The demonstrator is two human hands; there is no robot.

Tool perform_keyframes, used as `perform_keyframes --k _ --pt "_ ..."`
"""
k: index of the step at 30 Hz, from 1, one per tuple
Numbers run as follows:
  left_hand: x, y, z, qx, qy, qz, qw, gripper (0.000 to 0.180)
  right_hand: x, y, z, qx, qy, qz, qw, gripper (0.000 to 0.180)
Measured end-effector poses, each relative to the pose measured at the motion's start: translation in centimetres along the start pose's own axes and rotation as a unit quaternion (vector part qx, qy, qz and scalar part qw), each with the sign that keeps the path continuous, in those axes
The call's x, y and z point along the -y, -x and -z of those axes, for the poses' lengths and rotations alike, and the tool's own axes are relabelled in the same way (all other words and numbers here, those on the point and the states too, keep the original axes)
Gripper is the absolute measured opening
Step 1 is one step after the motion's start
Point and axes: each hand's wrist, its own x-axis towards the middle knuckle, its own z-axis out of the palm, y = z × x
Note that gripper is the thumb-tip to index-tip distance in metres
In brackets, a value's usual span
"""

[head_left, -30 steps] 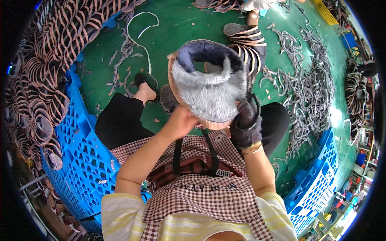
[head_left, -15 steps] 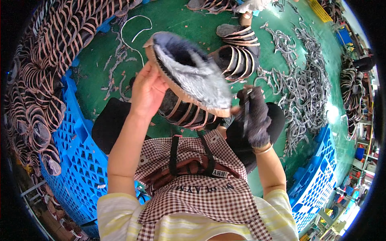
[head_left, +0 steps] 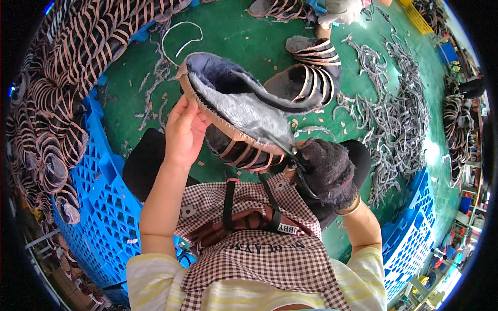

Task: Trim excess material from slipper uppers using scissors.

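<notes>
I had the left hand under the near edge of the grey fluffy slipper, bare fingers clamped on its heel end. The slipper was in mid-air over the green floor, tilted, toe end towards the right hand. My gloved fingers there were closed round the scissors; couldn't tell if the blades were apart. Change: half a second earlier the scissors pointed up, clear of the slipper; now the blades lay against its toe end, the right hand lower. New too: a dark grey strip curved off the slipper's far side. Banded slippers sat below it, grey scraps heaped off right, same as before.
</notes>
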Motion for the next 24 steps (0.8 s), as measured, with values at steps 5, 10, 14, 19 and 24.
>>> perform_keyframes --k 5,10,14,19,24 --pt "-0.4 0.5 -1.6 0.000 -0.022 -0.008 1.000 0.023 0.7 -1.0 0.9 -0.056 0.040 0.034 0.997 0.048" --pt "1.0 1.6 -2.2 -0.010 -0.109 -0.012 0.994 0.021 0.8 -1.7 0.5 -0.022 0.082 0.046 0.995 0.046" --pt "0.4 1.7 -1.8 0.002 -0.150 0.001 0.989 0.022 0.8 -1.4 0.2 -0.041 0.073 0.046 0.995 0.042" --pt "0.9 2.3 -2.4 0.029 -0.240 0.004 0.970 0.013 2.6 -3.0 1.2 0.005 0.092 0.022 0.995 0.046" --pt "-0.3 2.9 -3.3 0.046 -0.309 0.021 0.950 0.012 2.6 -3.0 1.1 0.014 0.054 0.032 0.998 0.051"
